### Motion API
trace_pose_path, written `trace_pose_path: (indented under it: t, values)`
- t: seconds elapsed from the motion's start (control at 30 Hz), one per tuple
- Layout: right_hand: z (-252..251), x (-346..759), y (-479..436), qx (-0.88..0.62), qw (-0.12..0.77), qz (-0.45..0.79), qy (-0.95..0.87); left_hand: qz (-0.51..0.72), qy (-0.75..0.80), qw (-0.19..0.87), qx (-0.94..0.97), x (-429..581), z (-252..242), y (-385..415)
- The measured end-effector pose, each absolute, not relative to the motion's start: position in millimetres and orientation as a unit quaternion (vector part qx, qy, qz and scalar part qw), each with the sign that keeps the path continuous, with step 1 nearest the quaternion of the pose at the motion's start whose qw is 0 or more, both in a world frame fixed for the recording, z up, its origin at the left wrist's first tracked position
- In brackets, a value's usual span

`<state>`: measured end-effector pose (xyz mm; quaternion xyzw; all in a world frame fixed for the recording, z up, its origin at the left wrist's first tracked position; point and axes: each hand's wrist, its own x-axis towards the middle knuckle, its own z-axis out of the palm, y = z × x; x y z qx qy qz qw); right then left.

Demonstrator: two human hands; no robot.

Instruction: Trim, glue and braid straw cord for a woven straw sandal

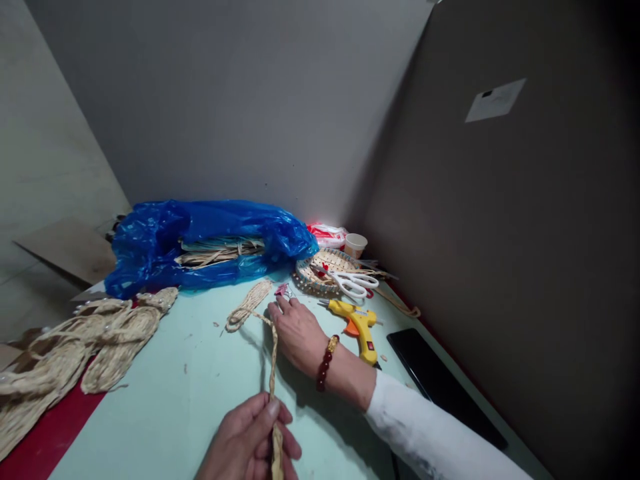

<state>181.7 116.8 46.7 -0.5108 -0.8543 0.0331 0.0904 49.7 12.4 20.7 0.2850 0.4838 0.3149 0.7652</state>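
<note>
Tabletop (pixel 175 400): pale green, below a grey wall (pixel 240 120).
Straw strand (pixel 273 360): runs from left hand (pixel 256 437), thumb and fingers pinching it, toward coiled bundle (pixel 250 305).
Progress: upper length appears twisted; flatter lower end seemingly unworked.
Right hand (pixel 295 333): beside pink item (pixel 284 291); cannot tell its grip.

The right arm (pixel 354 379) wears a white sleeve (pixel 425 427) and dark-red beads (pixel 326 368) (partly gold).

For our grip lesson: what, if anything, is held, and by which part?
The left hand holds the cord partway along its length; whether the right hand holds anything cannot be told.
</note>
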Motion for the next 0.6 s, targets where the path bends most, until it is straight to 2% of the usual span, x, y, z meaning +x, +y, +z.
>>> trace_pose_path:
  t: [0.23,0.33,0.47,0.6]
  values:
    - [66,226,45,-0.521,0.137,0.14,-0.831,0.278,0.423,0.815,0.281,52,18,2]
    - [70,231,16,-0.521,0.181,0.245,-0.797,0.27,0.416,0.812,0.309,54,12,-1]
    - [65,224,5,-0.498,0.246,0.416,-0.72,0.268,0.431,0.751,0.422,60,6,-6]
    - [54,220,8,-0.521,0.273,0.466,-0.661,0.218,0.484,0.648,0.546,56,18,-8]
